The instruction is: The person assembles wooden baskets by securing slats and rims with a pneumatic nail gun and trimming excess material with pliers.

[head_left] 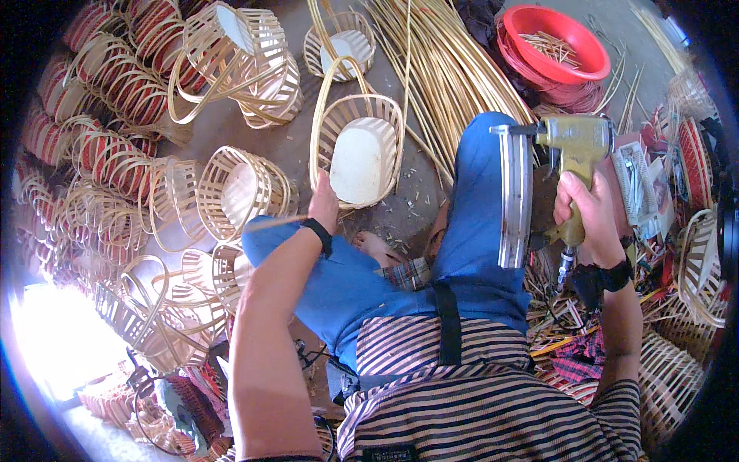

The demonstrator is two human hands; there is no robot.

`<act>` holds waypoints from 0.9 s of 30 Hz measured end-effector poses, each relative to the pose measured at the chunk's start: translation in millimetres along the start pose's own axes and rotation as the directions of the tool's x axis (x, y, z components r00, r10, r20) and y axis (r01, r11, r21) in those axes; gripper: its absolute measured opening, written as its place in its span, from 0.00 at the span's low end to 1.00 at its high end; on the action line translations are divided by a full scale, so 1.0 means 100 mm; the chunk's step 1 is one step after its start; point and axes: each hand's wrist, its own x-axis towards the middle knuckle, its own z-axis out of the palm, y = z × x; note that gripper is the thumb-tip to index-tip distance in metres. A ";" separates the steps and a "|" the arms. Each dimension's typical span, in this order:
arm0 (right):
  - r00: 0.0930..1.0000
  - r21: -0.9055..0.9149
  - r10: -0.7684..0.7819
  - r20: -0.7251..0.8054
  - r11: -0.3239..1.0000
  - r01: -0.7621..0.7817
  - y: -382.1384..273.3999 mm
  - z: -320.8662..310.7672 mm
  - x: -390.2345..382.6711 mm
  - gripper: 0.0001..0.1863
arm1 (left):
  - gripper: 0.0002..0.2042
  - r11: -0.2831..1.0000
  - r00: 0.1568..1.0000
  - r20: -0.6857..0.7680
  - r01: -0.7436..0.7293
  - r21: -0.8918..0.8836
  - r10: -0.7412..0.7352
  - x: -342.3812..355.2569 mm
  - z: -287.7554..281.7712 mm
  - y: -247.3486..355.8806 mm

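Note:
My left hand (324,206) is closed on the near left side of an oval bamboo basket (360,163), where the slatted wall meets a tall looped handle. The basket has a pale oval base and tilts so that its inside faces me. In my right hand (589,206) is an olive-yellow pneumatic stapler (576,137), gripped by its handle. Its long silver magazine (514,200) hangs beside my right knee, apart from the basket. An air hose fitting (566,266) shows below the grip.
Finished red-banded baskets (115,154) are piled at the far left. Plain slatted baskets (239,189) stand nearer. Long bamboo strips (454,85) lie ahead, beside a red basin (566,35) holding short sticks. A box of staple strips (635,185) sits at the right.

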 end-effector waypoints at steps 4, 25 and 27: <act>0.995 -0.109 -0.086 0.052 0.990 0.091 -0.05 0.05 -0.07 0.08 | 0.04 0.911 0.999 -0.052 -0.034 -0.410 0.014 0.29 -0.17 -0.72; 0.886 0.296 -0.388 0.255 0.903 0.310 -0.17 1.12 -0.12 0.08 | 0.12 0.353 0.912 -0.058 0.097 -0.931 -0.406 -0.34 -1.50 -2.10; 0.872 0.341 -0.400 0.282 0.892 0.298 -0.07 1.26 -0.15 0.11 | 0.12 0.370 0.907 -0.121 0.041 -0.928 -0.404 -0.42 -1.46 -2.10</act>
